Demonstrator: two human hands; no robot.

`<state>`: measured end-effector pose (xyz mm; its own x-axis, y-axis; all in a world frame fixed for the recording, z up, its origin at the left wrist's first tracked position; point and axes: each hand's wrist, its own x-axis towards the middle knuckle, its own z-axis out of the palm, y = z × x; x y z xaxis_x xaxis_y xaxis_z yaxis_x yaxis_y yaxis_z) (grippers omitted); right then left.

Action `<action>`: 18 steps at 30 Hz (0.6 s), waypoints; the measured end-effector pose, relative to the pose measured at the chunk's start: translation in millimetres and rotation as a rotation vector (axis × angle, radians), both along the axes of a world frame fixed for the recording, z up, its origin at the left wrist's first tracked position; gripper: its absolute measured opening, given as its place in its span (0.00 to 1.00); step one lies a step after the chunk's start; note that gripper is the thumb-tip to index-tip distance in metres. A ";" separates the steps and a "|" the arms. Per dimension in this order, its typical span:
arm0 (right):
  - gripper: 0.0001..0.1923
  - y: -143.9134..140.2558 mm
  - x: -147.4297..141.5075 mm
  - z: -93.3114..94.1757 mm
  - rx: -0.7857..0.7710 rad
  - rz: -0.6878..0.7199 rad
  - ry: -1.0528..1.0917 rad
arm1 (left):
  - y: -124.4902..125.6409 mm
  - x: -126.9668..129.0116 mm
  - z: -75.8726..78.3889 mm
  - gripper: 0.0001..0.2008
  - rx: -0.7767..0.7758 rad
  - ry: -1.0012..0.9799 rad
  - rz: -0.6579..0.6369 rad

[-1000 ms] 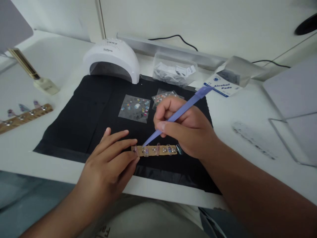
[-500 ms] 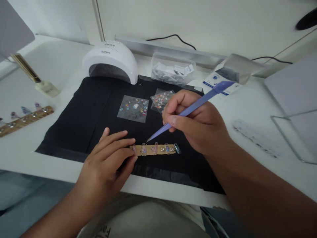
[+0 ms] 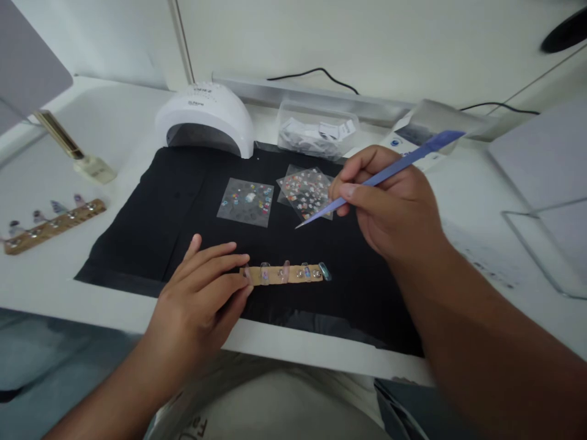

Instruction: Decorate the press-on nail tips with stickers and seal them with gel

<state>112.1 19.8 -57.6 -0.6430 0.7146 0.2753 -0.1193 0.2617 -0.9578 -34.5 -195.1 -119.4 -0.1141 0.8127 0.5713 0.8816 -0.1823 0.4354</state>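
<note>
My left hand [image 3: 202, 293] pinches the left end of a narrow tan nail-tip display strip [image 3: 275, 276] lying on the black mat [image 3: 183, 214]. Several false nails and silver studs sit along the strip, with a teal false nail [image 3: 324, 271] at its right end. Above the mat, my right hand [image 3: 389, 201] is closed around purple tweezers [image 3: 389, 171], whose fine tip points down and left, clear of the strip. Behind that tip lie overlapping clear sticker sheets [image 3: 307, 190]. Another sticker sheet [image 3: 246, 202] with small coloured motifs lies to their left.
A white nail lamp [image 3: 206, 119] stands at the mat's back edge. Beside it are a clear plastic box [image 3: 316, 131] of white packets and an opened carton [image 3: 403, 137]. At left rest a polish bottle [image 3: 94, 168] and a second nail strip [image 3: 55, 227]; a wire stand [image 3: 545, 256] is at right.
My right hand has moved up and to the right, carrying the tweezers' tip away from the strip. My left hand keeps its pinch on the strip's left end. The view has shifted slightly.
</note>
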 end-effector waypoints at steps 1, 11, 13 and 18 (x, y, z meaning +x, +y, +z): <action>0.06 0.0 0.2 -0.2 0.003 -0.002 -0.004 | 0.0 0.1 -0.3 0.07 0.000 -0.003 0.000; 0.07 2.8 2.1 -1.0 0.016 -0.011 -0.023 | 0.5 -0.5 -0.3 0.06 0.025 0.006 0.002; 0.07 1.9 2.3 -0.9 0.023 -0.014 -0.032 | 0.3 -0.9 -1.1 0.06 0.029 0.015 0.003; 0.07 1.8 3.0 0.0 0.024 -0.028 -0.018 | -0.6 -1.7 -2.5 0.06 0.013 0.017 -0.006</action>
